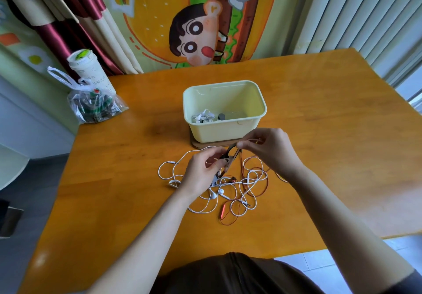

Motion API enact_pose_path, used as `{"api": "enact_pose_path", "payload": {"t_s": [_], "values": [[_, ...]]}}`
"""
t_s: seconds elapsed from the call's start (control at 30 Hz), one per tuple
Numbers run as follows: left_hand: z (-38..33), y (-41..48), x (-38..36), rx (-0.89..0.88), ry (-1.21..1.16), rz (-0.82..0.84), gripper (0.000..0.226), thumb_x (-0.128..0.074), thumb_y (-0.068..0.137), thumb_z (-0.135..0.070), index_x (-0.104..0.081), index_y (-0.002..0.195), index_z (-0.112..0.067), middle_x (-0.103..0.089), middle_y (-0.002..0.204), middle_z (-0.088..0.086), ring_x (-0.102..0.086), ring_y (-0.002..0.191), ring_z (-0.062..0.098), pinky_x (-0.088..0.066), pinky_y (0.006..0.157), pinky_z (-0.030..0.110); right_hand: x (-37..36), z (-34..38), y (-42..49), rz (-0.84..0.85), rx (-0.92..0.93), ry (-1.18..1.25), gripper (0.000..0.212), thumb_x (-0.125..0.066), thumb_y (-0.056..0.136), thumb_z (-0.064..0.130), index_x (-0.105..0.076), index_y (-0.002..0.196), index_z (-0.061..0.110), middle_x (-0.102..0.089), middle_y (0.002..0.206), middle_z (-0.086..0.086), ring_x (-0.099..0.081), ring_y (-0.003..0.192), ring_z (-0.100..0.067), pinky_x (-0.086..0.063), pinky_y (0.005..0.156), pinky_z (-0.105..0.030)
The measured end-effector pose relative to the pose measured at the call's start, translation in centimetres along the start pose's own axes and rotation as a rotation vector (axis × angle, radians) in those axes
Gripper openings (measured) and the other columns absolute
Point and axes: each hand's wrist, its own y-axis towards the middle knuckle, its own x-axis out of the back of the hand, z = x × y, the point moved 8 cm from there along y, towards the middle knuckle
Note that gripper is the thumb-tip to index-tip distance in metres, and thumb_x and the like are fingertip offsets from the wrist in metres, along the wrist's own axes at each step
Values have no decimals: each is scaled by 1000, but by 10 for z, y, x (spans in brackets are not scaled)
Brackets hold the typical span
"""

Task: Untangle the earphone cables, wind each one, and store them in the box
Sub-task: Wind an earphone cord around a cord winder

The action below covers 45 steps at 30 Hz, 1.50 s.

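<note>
— Both hands up over the table's [319,156] middle: left hand [201,172] and right hand [271,149] each pinching the dark-red cable [235,218], a loop stretched between them.

— And the white cable [182,156]?

— Tangled beneath them, toward the near edge. Box [225,131] just behind, a wound white earphone [203,116] inside, perhaps a dark one too. Bagged cup [91,92] at the far-left corner.

Pale yellow box [225,120], orange wooden counter [319,156]; white cable [173,168] tangled with a thin red-brown cable [242,213]; cartoon-printed curtain [196,19] far.
</note>
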Motion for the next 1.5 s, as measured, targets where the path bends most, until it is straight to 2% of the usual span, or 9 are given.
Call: {"api": "enact_pose_path", "payload": {"t_s": [0.17,0.33,0.43,0.53,0.73,0.87,1.07,1.2,1.5], "values": [[3,-2,-8,85,-213,94,23,-59,91,-8,-65,105,-25,-70,99,-1,-64,94,14,-52,86,26,2,-7,4,-5,-46,112,10,-70,80,29,-67,75,21,-63,66,11,-56,53,1,-47,53,-19],[-9,5,-20,185,-682,86,26,-60,81,-17,-68,105,-19,-69,99,4,-61,93,18,-49,86,34,-8,-19,3,6,-160,309,19,-63,88,27,-67,73,17,-54,60,-4,-43,55,-13,-35,52,-27],[-12,11,-24,235,-895,33,23,-56,84,-11,-68,103,-17,-72,98,2,-65,94,15,-49,84,29,-20,-23,0,14,-216,379,27,-58,91,28,-67,76,8,-52,61,-8,-39,51,-10,-31,49,-23],[-10,14,-22,260,-972,-48,22,-48,94,-5,-65,104,-13,-74,92,2,-69,85,14,-51,77,28,-29,-28,-4,-3,-240,346,30,-59,91,27,-69,81,1,-53,57,6,-40,46,0,-30,49,-16],[6,15,-14,334,-1048,-252,21,-45,97,-4,-65,99,-10,-71,87,6,-68,81,17,-58,72,23,-46,-27,-16,6,-239,269,26,-56,94,25,-65,73,12,-50,45,16,-41,42,0,-28,45,-10],[18,15,-15,408,-951,-295,17,-49,98,-13,-66,96,-16,-64,91,4,-59,88,16,-48,78,26,-51,-28,-18,46,-248,222,26,-54,95,26,-69,80,11,-52,55,9,-37,42,-3,-29,45,-17],[29,18,-7,419,-836,-419,14,-55,95,-12,-67,99,-18,-63,86,-1,-58,83,12,-44,74,24,-50,-19,-23,54,-222,187,17,-54,95,22,-69,89,15,-52,57,13,-42,40,0,-29,42,-10],[24,19,9,292,-486,-491,17,-57,93,-8,-66,103,-19,-70,95,-2,-64,92,12,-51,81,23,-48,-7,-24,54,-165,140,19,-55,94,25,-71,92,15,-57,62,14,-47,46,3,-33,44,-10],[10,18,25,31,132,-417,22,-62,90,-7,-68,110,-9,-65,100,2,-60,86,8,-44,70,3,-25,16,-9,118,-7,20,17,-63,89,25,-65,74,20,-53,57,17,-51,51,7,-36,48,-10]]}}
